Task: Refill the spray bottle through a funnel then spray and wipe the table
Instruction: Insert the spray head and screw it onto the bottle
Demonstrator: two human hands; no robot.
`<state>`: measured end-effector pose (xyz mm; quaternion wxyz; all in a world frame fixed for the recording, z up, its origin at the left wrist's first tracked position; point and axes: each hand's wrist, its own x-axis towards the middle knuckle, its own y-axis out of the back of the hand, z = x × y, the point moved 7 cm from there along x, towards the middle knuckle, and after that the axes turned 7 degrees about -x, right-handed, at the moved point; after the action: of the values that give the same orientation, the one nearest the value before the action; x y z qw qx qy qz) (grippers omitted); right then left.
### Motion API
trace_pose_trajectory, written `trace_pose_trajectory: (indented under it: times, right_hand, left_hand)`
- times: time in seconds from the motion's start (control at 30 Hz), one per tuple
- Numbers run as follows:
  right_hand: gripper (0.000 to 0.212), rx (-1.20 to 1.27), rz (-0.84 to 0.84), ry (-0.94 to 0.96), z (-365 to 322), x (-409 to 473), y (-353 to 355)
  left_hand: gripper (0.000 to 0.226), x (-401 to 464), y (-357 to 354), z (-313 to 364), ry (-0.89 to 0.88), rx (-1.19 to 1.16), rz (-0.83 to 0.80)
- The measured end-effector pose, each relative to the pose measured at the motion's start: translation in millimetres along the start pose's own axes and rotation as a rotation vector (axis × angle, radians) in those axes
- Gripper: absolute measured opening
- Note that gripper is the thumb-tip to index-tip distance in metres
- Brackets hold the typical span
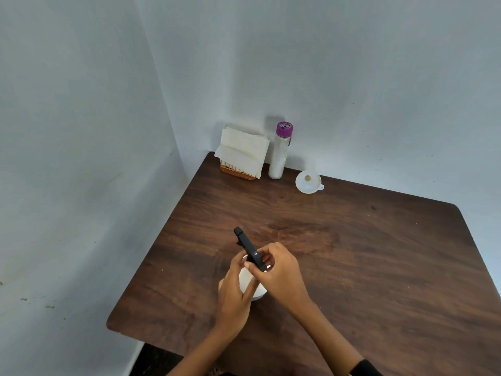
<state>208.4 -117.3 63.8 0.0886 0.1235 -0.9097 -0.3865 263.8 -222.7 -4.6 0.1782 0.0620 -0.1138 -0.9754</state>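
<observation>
A white spray bottle [250, 284] with a black trigger head [248, 246] stands on the dark wooden table [366, 253], near its front. My left hand [234, 289] wraps around the white body. My right hand [279, 270] grips the base of the black head from the right. A white funnel [308, 181] lies on the table at the back, its wide mouth facing me. To its left stands a clear bottle with a purple cap [281, 151], against the wall. Folded white paper napkins [242, 151] sit in an orange holder at the back left corner.
The table sits in a corner, with pale walls [81, 158] along its left and back edges. Its rounded right corner [458, 210] and front left corner [111, 324] are in view. Dark floor shows below the front left edge.
</observation>
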Motion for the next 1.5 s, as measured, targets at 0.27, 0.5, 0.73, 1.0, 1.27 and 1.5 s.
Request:
trace_pose_trajectory:
  times: [0.27,0.5,0.73,1.0,1.27,1.5]
  right_hand:
    - [0.031,-0.018,0.039,-0.049,7.9,-0.3,-7.6]
    - [0.022,0.100,-0.009,0.110,4.8,-3.7,-9.0]
    - [0.034,0.219,0.013,-0.107,14.8,3.2,-18.9]
    - [0.027,0.172,-0.039,0.031,12.9,-5.3,-18.9]
    - [0.032,0.191,-0.029,-0.133,16.8,1.5,-20.4]
    - [0.030,0.158,-0.063,-0.058,15.2,-8.0,-17.8]
  left_hand:
    - [0.040,3.4,3.0,10.4,-0.072,0.027,0.048]
    - [0.025,-4.3,-0.7,10.9,-0.073,0.043,0.027]
    - [0.038,-1.4,0.6,11.0,-0.123,0.083,-0.027]
    - [0.032,2.3,3.1,8.1,-0.076,0.049,0.066]
    - [0.024,2.2,0.7,-5.1,0.027,0.179,-0.041]
    - [0.041,5.7,3.2,0.0,-0.095,0.291,-0.065]
